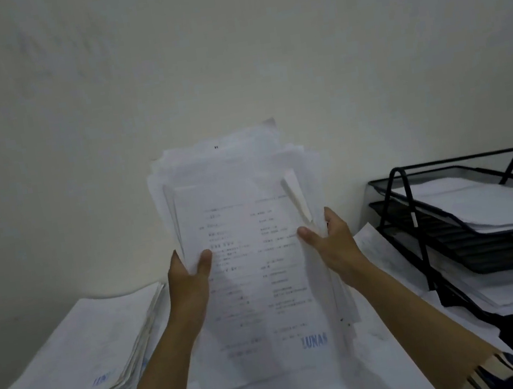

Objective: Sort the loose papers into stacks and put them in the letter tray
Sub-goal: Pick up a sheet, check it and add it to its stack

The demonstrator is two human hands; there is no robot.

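Thick sheaf of white printed papers (251, 261) held upright before the wall, long axis running 12 to 6. Left hand (190, 269) grips its left edge, right hand (331, 243) its right edge, thumbs on the front sheet. Black wire-mesh letter tray (469, 217) stands at 3 o'clock on the counter; right hand is nearer. Sorted white stack (68, 362) lies at 8.
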